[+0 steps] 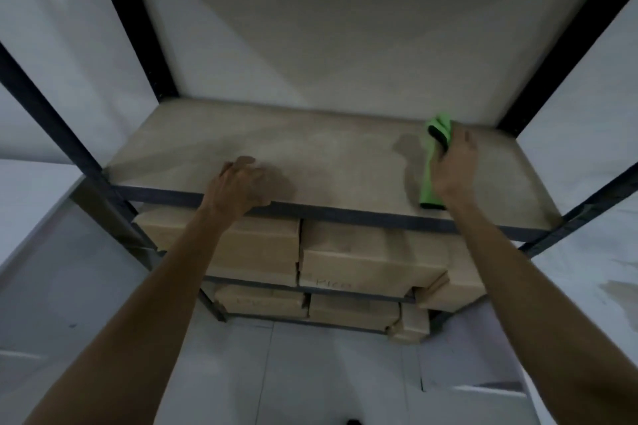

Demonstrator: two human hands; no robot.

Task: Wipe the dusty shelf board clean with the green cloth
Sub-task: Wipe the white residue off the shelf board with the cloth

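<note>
Right hand: the right hand (452, 166) grips the green cloth (431, 169), fingers curled round its upper part.
Green cloth: it lies on the right side of the shelf board (328, 155), running from near the back toward the front edge.
Left hand: the left hand (241, 185) rests on the board's front edge, fingers bent, holding nothing.
Below: cardboard boxes (362, 259) fill the lower shelves of the dark metal frame (345, 216).

Faint handwriting, apparently "PICO", stands on the front of a cardboard box (359, 264); other writing is unreadable.
</note>
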